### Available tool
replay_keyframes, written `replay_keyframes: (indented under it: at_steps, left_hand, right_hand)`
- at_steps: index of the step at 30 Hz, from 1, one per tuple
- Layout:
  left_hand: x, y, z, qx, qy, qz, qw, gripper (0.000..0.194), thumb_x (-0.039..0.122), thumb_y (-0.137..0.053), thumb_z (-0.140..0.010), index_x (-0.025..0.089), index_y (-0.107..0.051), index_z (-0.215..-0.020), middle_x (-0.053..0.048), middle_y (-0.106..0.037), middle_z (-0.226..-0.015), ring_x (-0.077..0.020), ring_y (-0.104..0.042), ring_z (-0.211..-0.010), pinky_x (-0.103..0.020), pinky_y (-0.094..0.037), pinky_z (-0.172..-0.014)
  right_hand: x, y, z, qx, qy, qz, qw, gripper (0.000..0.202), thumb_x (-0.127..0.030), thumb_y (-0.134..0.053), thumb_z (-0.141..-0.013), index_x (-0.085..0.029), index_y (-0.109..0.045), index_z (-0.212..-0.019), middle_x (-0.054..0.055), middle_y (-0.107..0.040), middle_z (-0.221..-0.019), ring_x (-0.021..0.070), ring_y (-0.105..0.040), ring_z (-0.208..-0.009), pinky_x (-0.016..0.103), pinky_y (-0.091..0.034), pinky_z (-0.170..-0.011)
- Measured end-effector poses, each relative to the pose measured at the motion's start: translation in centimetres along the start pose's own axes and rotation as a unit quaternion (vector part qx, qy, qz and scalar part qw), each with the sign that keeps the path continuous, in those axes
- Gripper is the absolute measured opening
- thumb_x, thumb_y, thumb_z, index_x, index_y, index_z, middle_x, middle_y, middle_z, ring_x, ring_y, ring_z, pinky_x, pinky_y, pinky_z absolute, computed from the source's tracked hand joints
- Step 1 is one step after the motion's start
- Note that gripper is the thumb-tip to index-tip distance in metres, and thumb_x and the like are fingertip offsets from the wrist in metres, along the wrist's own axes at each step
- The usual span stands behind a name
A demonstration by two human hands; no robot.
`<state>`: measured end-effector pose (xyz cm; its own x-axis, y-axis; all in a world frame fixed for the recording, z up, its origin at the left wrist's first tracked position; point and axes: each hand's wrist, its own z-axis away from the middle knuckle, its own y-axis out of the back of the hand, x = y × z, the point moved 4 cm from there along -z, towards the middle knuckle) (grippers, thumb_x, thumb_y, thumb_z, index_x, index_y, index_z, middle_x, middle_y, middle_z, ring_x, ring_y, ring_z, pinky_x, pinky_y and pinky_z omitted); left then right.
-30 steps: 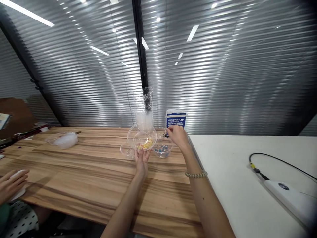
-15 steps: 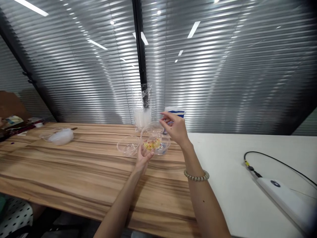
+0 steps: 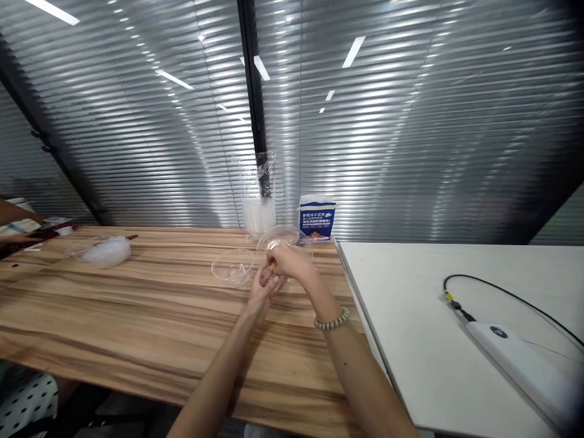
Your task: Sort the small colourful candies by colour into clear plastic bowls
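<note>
Plastic, clear and round — that's the bowl (image 3: 274, 237), out over the wooden counter (image 3: 150, 316), with my left hand (image 3: 262, 293) clamped on its near side. And my right hand (image 3: 291, 261) is right in there, fingers down at the yellow pieces (image 3: 272, 267); whether they pinch one, I can't tell. Hands close together! Just left, a clear dish (image 3: 234, 267) lies on the wood — behind, a clear bag (image 3: 259, 216) stands near a blue packet (image 3: 317, 220).
</note>
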<state>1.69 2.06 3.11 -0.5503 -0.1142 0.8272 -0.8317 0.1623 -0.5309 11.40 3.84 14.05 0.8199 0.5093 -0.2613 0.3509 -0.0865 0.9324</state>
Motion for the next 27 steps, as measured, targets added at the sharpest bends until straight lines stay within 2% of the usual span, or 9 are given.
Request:
replay_keyframes:
  at_steps: [3, 6, 9, 14, 17, 20, 22, 24, 27]
  left_hand:
    - [-0.1, 0.3, -0.2, 0.008, 0.001, 0.008, 1.0, 0.059, 0.032, -0.083, -0.062, 0.024, -0.054, -0.114, -0.005, -0.063, -0.114, -0.0221, -0.058, -0.111, -0.041, -0.042, -0.103]
    - [0.1, 0.3, -0.3, -0.002, -0.007, 0.017, 1.0, 0.061, 0.034, -0.083, -0.063, 0.025, -0.052, -0.115, -0.006, -0.063, -0.117, -0.0232, -0.057, -0.114, -0.042, -0.041, -0.103]
    - [0.3, 0.2, -0.1, -0.01, -0.01, 0.012, 1.0, 0.062, 0.036, -0.082, -0.063, 0.025, -0.052, -0.116, -0.008, -0.062, -0.12, -0.0258, -0.053, -0.12, -0.044, -0.039, -0.104]
    - [0.4, 0.1, 0.1, -0.014, -0.005, 0.002, 1.0, 0.064, 0.036, -0.082, -0.063, 0.026, -0.052, -0.118, -0.007, -0.063, -0.118, -0.0267, -0.056, -0.117, -0.044, -0.041, -0.102]
    - [0.4, 0.0, 0.1, -0.017, -0.001, 0.003, 1.0, 0.065, 0.036, -0.082, -0.062, 0.025, -0.051, -0.119, -0.007, -0.063, -0.118, -0.0257, -0.055, -0.117, -0.041, -0.043, -0.1]
    - [0.3, -0.1, 0.0, -0.018, -0.004, 0.0, 1.0, 0.066, 0.036, -0.082, -0.062, 0.025, -0.051, -0.119, -0.006, -0.062, -0.119, -0.0244, -0.057, -0.114, -0.04, -0.045, -0.098]
    - [0.3, -0.2, 0.1, -0.021, -0.002, -0.002, 1.0, 0.065, 0.037, -0.083, -0.062, 0.025, -0.051, -0.118, -0.006, -0.062, -0.118, -0.0232, -0.06, -0.11, -0.04, -0.045, -0.098]
    - [0.2, -0.2, 0.1, -0.03, 0.004, -0.007, 1.0, 0.065, 0.037, -0.083, -0.061, 0.025, -0.052, -0.117, -0.006, -0.063, -0.116, -0.0223, -0.062, -0.104, -0.041, -0.043, -0.1]
    - [0.0, -0.2, 0.1, -0.04, 0.013, -0.016, 0.999, 0.066, 0.036, -0.083, -0.061, 0.024, -0.052, -0.117, -0.007, -0.063, -0.117, -0.0234, -0.063, -0.105, -0.042, -0.043, -0.101]
  right_hand:
    - [0.5, 0.2, 0.0, 0.016, -0.004, 0.034, 0.999, 0.015, -0.013, -0.064, -0.075, -0.018, -0.073, -0.087, 0.01, -0.071, -0.094, 0.0224, -0.065, -0.085, 0.025, -0.044, -0.066]
    - [1.1, 1.4, 0.0, 0.061, -0.013, 0.042, 0.997, 0.021, -0.007, -0.056, -0.079, -0.017, -0.072, -0.088, 0.01, -0.072, -0.092, 0.0219, -0.065, -0.086, 0.025, -0.044, -0.068]
    - [1.6, 2.8, 0.2, 0.114, -0.022, 0.003, 0.993, 0.029, -0.002, -0.049, -0.081, -0.016, -0.072, -0.091, 0.009, -0.072, -0.093, 0.0198, -0.065, -0.086, 0.024, -0.045, -0.072]
    - [1.8, 4.0, 0.7, 0.153, 0.009, -0.064, 0.986, 0.028, -0.006, -0.055, -0.082, -0.015, -0.07, -0.104, 0.009, -0.071, -0.103, 0.0195, -0.064, -0.095, 0.026, -0.045, -0.081]
    - [1.7, 4.0, 1.0, 0.102, 0.032, -0.087, 0.99, 0.023, -0.007, -0.058, -0.08, -0.013, -0.071, -0.098, 0.008, -0.073, -0.096, 0.0177, -0.065, -0.085, 0.024, -0.046, -0.075]
    - [1.0, 3.4, 1.3, -0.024, 0.06, -0.131, 0.989, 0.019, -0.006, -0.057, -0.077, -0.014, -0.073, -0.084, 0.005, -0.073, -0.08, 0.0148, -0.065, -0.071, 0.022, -0.045, -0.063]
    - [0.6, 2.8, 1.6, -0.104, 0.056, -0.161, 0.98, 0.024, -0.004, -0.053, -0.077, -0.015, -0.073, -0.083, 0.003, -0.072, -0.072, 0.0135, -0.063, -0.063, 0.02, -0.044, -0.056]
    - [0.6, 2.4, 1.7, -0.137, 0.027, -0.14, 0.98, 0.029, -0.004, -0.049, -0.077, -0.016, -0.074, -0.084, 0.003, -0.072, -0.069, 0.0134, -0.062, -0.059, 0.021, -0.041, -0.052]
    - [1.2, 1.9, 1.5, -0.141, -0.011, -0.065, 0.988, 0.031, -0.005, -0.05, -0.077, -0.019, -0.076, -0.086, 0.005, -0.073, -0.074, 0.0155, -0.061, -0.061, 0.023, -0.039, -0.05]
